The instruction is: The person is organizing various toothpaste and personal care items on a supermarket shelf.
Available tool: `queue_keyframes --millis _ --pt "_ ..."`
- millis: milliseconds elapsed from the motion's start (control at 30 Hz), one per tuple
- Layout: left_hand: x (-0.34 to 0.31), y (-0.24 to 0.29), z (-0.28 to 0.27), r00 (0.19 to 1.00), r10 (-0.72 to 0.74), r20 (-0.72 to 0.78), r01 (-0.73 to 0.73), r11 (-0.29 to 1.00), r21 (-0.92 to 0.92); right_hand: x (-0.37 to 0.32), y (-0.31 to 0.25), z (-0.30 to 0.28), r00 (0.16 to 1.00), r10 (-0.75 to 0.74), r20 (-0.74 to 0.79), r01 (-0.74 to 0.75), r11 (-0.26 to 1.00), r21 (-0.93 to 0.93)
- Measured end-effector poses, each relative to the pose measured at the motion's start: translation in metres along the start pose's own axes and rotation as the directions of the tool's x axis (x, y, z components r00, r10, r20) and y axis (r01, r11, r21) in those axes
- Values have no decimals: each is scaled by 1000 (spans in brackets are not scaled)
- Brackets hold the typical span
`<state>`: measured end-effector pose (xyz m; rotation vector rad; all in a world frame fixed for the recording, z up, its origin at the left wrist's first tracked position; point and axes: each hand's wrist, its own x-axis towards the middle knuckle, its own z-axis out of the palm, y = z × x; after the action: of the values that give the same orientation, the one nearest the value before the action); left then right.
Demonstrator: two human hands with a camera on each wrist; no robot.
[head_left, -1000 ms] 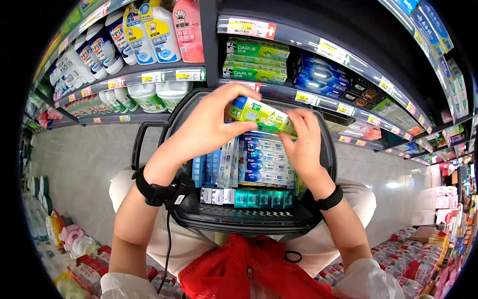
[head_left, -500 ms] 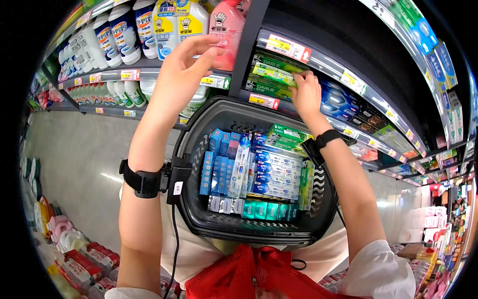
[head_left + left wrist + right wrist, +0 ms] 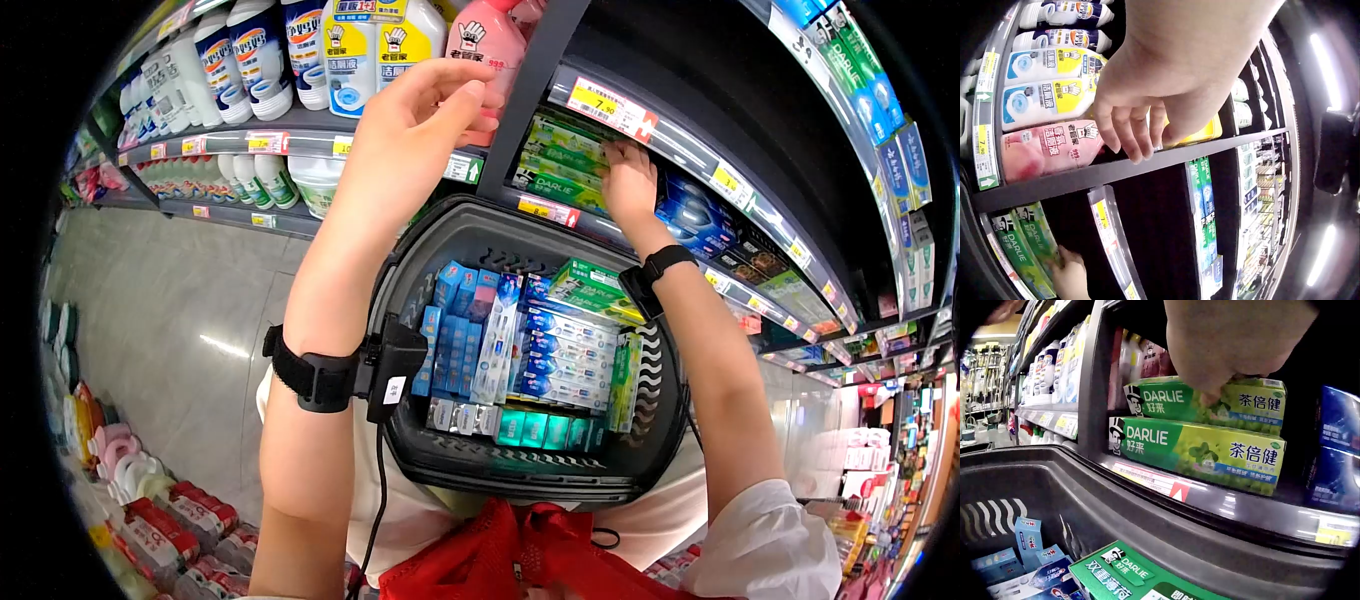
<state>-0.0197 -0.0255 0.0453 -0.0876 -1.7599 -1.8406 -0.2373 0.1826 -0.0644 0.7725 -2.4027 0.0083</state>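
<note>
My right hand (image 3: 630,185) reaches onto the shelf at the green Darlie toothpaste boxes. In the right wrist view its thumb lies against the front of the upper toothpaste box (image 3: 1163,397) and the other fingers curl over its top, pinching it. Directly below lies a second Darlie box (image 3: 1197,450), flat near the shelf's front edge. My left hand (image 3: 425,105) hangs in the air with loosely bent fingers and nothing in them. It overlaps a pink cleaner bottle (image 3: 1047,153) on the neighbouring shelf.
A black basket (image 3: 480,215) stands before me, holding several toothpaste boxes, among them a green Darlie box (image 3: 600,285). A dark upright post (image 3: 1091,381) divides the shelves. Blue boxes (image 3: 1338,472) sit right of the Darlie stack. Price tags (image 3: 605,105) line the shelf edges.
One second ago both hands held a green toothpaste box over the basket. The right hand carried it onto the shelf stack; the left hand let go and moved up toward the cleaner bottles.
</note>
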Motion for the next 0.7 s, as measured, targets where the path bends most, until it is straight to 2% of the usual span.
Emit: queue_keyframes --millis 167,333,700 --pt "0 -7 7 999 -14 47 12 999 52 -1 7 -1 997 -71 -40 69 996 -49" --pt "-2 -8 10 998 -29 61 23 995 95 -9 5 -1 992 -103 -73 103 995 -9" --pt "-6 -9 14 993 -76 94 64 991 116 -17 6 -13 990 -138 -35 138 990 -7"
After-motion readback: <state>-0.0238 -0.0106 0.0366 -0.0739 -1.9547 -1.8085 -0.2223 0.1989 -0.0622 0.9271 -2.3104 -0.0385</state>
